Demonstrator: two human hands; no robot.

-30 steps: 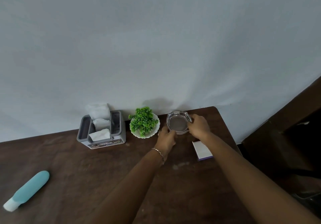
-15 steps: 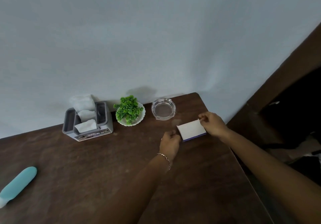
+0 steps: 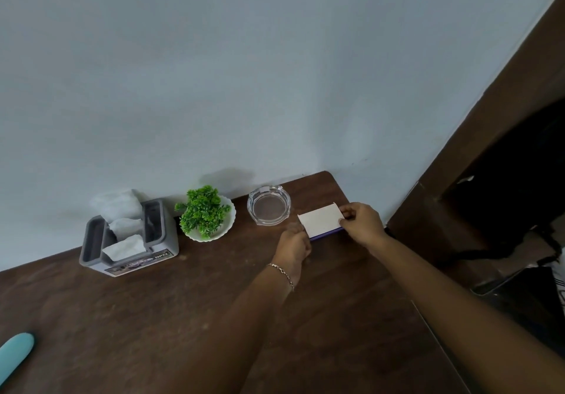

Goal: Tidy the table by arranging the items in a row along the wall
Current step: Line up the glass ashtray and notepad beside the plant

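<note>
Dark brown wooden table [image 3: 183, 317] set against a pale grey-blue wall [image 3: 244, 72]; a dark wood frame and a shadowed opening lie to the right. Along the wall stand a grey tissue holder [image 3: 131, 240] with white tissues standing out of it, then an artificial green plant [image 3: 203, 211] in a scalloped white bowl [image 3: 227, 228], then a clear glass ashtray [image 3: 269, 209]. All three are upright and apart from one another. A teal bottle [image 3: 15, 357] lies well apart at the table's near left edge, partly cut off by the picture. Task item in hand is a flat white box [image 3: 319, 220] with a purple lower edge, held just right of the ashtray near the table's far right corner. Its long side runs roughly along the wall; whether it touches the table cannot be told. Left hand [image 3: 293, 245], with a thin bracelet [image 3: 282, 272] at the wrist, curls its fingers at the box's near left corner. Right hand [image 3: 362, 225] pinches the box's right end between thumb and fingers.
</note>
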